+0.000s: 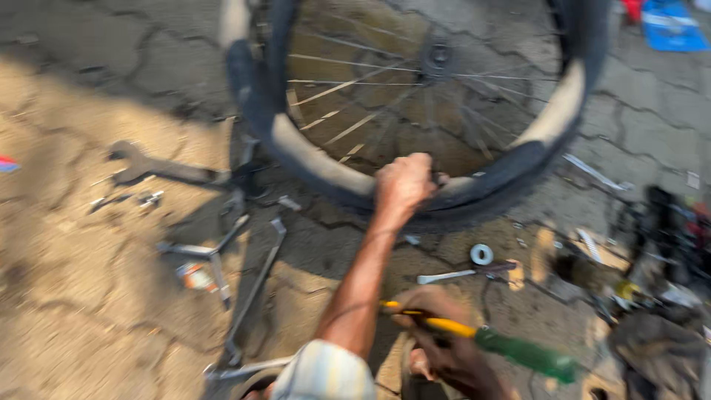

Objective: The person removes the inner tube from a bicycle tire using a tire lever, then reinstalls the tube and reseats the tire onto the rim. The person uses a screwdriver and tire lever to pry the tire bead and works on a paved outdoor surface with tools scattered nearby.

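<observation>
Off to your left, a big wrench [148, 169] and a few long metal levers [252, 289] lie loose on the cracked ground [67, 296]; keep them within reach but out from under your knees. Your left hand [404, 184] is clamped shut over the tyre [474, 194] at the lowest part of the wheel [433, 55], which stands nearly upright just ahead of you, its axle pointing roughly toward and away from you. Keep that grip firm and low so the wheel cannot roll or tip while you work the rubber. Your right hand [437, 337] is closed around a screwdriver [511, 344] with a yellow shank and green handle; its long axis runs almost level, left to right, handle out to the right and working end toward the left. Bring the tip in shallow, I would judge, so it cannot pinch the tube. A washer [481, 254] and a small spanner [448, 276] lie just beyond.
</observation>
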